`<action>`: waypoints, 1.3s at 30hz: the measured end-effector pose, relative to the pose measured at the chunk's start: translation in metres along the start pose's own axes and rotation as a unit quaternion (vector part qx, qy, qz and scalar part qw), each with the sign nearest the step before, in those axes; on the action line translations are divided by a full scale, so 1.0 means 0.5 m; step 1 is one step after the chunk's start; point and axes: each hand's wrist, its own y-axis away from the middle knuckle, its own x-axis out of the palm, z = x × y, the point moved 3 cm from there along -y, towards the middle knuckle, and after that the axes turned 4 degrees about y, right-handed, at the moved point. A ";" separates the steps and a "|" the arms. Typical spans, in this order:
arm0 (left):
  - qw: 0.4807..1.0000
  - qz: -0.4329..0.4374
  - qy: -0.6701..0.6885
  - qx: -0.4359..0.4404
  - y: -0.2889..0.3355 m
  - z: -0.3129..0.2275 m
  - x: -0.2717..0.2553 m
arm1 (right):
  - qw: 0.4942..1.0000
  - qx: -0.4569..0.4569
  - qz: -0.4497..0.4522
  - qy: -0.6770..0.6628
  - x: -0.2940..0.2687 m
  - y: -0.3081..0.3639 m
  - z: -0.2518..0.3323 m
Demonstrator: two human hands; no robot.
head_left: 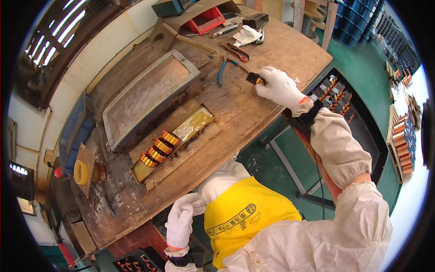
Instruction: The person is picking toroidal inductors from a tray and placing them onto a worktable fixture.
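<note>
My right hand (277, 85), in a white glove, is closed on a coil with a black base (254, 78) above the wooden bench's right part. Yellow winding shows beside its fingertips. Blue-handled pliers (221, 72) lie just left of it, with their handles spread. My left hand (183, 218), also gloved, is low in front of the bench's near edge with its fingers curled in; nothing shows in it. Several copper-wound ring coils (159, 148) stand in a row on a long shallow metal tray (195, 121) with a shiny yellowish surface.
A grey-framed slanted panel (149, 97) stands behind the tray. Farther back lie a red-handled cutter (239, 53), a white glove (247, 35) and a red bin (205, 21). Yellow tape (80, 172) is at left. A black tray (362, 131) of coils stands at right, another (138, 262) below left.
</note>
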 end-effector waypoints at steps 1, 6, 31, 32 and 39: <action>1.000 0.005 -0.004 0.001 0.000 0.000 0.000 | 0.993 0.085 0.050 -0.069 -0.020 0.003 0.005; 0.999 0.031 -0.019 -0.008 -0.012 0.000 0.019 | 0.908 0.163 0.115 -0.368 -0.088 0.056 0.045; 0.971 0.087 0.151 0.161 -0.021 -0.112 0.240 | 0.679 0.097 0.300 -0.664 -0.180 0.186 0.226; 0.970 0.093 0.161 0.155 -0.023 -0.109 0.239 | 0.680 0.103 0.301 -0.660 -0.182 0.189 0.228; 0.966 0.089 0.209 0.126 -0.029 -0.096 0.244 | 0.896 -0.074 0.148 -0.412 -0.190 0.186 0.232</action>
